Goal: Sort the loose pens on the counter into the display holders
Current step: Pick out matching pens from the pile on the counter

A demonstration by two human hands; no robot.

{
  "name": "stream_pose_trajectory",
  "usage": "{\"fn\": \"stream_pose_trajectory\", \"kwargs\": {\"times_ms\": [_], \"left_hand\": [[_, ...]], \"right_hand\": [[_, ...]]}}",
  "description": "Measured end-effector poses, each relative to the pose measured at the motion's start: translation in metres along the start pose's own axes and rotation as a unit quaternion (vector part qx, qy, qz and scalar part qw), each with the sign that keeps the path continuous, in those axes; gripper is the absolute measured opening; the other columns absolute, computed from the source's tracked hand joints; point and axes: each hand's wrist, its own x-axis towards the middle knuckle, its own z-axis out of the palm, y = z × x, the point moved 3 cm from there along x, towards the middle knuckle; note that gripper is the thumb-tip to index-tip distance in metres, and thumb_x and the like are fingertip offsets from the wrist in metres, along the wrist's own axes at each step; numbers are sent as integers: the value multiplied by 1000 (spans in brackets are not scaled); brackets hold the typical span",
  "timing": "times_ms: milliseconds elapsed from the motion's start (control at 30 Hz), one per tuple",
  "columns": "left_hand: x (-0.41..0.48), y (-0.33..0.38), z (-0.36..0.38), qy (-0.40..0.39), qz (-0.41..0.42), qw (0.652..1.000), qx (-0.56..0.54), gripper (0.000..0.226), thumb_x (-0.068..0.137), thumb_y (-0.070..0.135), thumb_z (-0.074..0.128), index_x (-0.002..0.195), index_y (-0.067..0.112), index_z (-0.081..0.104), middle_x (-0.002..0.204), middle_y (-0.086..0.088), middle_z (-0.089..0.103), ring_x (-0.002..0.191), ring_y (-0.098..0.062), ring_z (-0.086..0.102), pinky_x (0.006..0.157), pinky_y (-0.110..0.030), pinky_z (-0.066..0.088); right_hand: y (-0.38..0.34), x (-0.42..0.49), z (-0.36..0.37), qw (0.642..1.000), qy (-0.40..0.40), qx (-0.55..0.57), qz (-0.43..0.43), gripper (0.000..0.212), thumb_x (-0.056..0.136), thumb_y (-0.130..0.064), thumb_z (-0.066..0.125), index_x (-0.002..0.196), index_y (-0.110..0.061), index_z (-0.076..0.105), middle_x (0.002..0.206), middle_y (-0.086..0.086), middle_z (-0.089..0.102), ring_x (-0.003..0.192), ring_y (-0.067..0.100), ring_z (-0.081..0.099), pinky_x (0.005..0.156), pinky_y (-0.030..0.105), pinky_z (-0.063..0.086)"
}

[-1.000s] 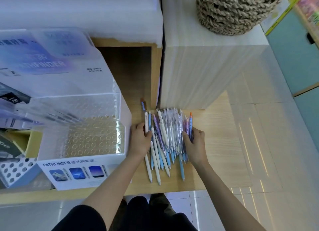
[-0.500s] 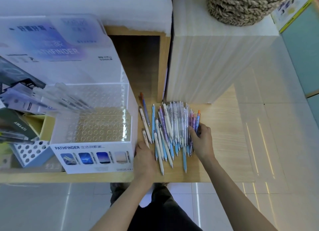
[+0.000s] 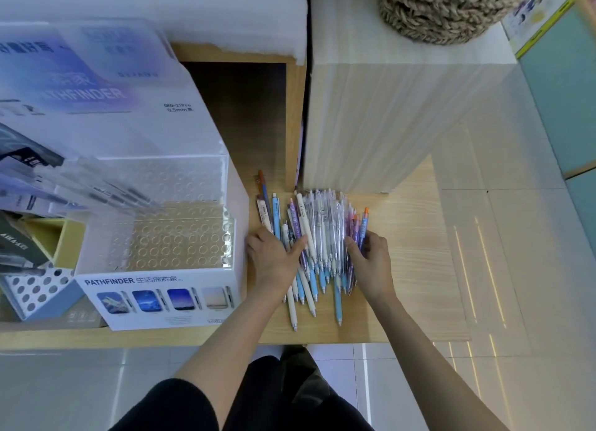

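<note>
Dozens of pastel plastic pens (image 3: 322,224) bunch between my flat, open left hand (image 3: 274,263) and my right hand (image 3: 371,263), whose grip I cannot tell; squeezing may roll some off the pale wooden bench (image 3: 416,269).

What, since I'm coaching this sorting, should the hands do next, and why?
Probably pinch one pen out with the right hand and carry it to the PATHFINDER holder. The pens lie bunched between both hands, the left hand flat on them, none lifted, and the holder's near holes look empty.
</note>
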Motion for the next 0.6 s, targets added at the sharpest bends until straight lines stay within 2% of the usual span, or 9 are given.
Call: {"fn": "stream_pose_trajectory", "kwargs": {"times_ms": [100,200,267,367,500,600], "left_hand": [[-13,-11,-8,16,57,998,11,83,84,47,65,142,3,26,138,-17,33,128,-29,35,103,-36,34],[-34,-23,-11,92,124,985,80,50,85,42,66,116,5,50,112,-12,49,102,-25,50,83,-33,45],[-41,-32,-6,55,98,991,74,36,87,40,64,102,8,56,102,-7,53,91,-22,54,78,-32,46],[-37,-39,2,16,46,996,72,27,91,34,61,101,9,59,103,-5,55,84,-17,54,76,-29,45],[-31,-36,2,29,27,998,51,21,94,28,56,95,9,64,98,-5,62,80,-16,58,69,-27,45],[-21,-23,-10,85,69,993,33,18,95,24,54,89,8,61,90,-6,60,77,-19,57,64,-26,38]], "right_hand": [[2,2,1,1000,-9,6,-8,15,95,-29,55,92,-16,50,91,6,46,66,12,41,56,14,31],[5,2,1,1000,-13,10,-11,17,95,-30,55,96,-13,55,91,7,47,68,14,42,58,15,31],[6,2,2,1000,-10,9,-9,23,95,-30,55,101,-8,59,92,6,48,70,14,43,59,15,32],[6,2,2,1000,-4,5,-6,29,95,-31,55,105,-4,60,94,7,50,70,12,45,60,14,32],[7,-1,2,1000,1,12,1,31,95,-32,55,109,-5,61,100,14,55,76,14,50,67,19,36],[6,-2,2,1000,7,10,4,30,95,-32,54,110,-7,60,102,13,53,79,14,50,72,24,38]]}}
